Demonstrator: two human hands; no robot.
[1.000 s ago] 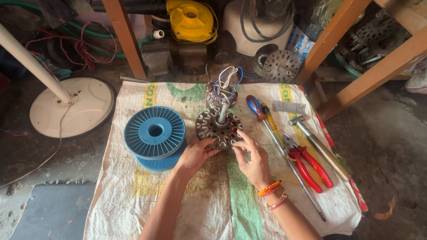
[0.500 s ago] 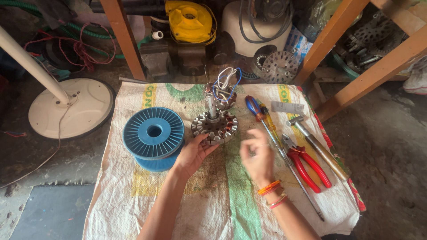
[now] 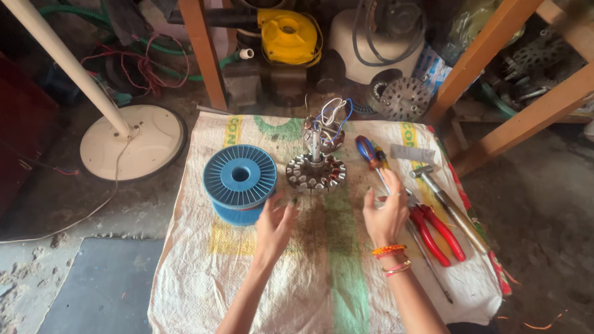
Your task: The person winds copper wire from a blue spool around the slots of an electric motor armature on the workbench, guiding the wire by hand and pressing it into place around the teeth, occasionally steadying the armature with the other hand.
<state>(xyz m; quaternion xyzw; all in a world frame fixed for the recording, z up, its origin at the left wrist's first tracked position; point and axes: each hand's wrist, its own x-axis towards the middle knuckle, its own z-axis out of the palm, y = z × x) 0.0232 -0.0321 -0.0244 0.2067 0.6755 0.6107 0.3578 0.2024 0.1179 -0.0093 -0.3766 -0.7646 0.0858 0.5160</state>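
A round motor stator (image 3: 316,172) with copper windings and an upright shaft lies on a white woven sack (image 3: 322,272); loose wires rise behind it. My left hand (image 3: 275,224) hovers open below and left of the stator, beside a blue wire spool (image 3: 239,180). My right hand (image 3: 387,213) is open too, below and right of the stator, close to the red-handled pliers (image 3: 433,230). Neither hand touches the stator.
On the sack's right side lie a blue-and-red screwdriver (image 3: 370,153), a hammer (image 3: 447,204) and a long thin rod. A white fan base (image 3: 133,140) with its pole stands at left. Wooden legs (image 3: 201,52), a yellow part (image 3: 287,34) and motor parts crowd the back.
Both hands let go of the stator and drew back toward me; they now hover open and apart. The stator stays on the sack.
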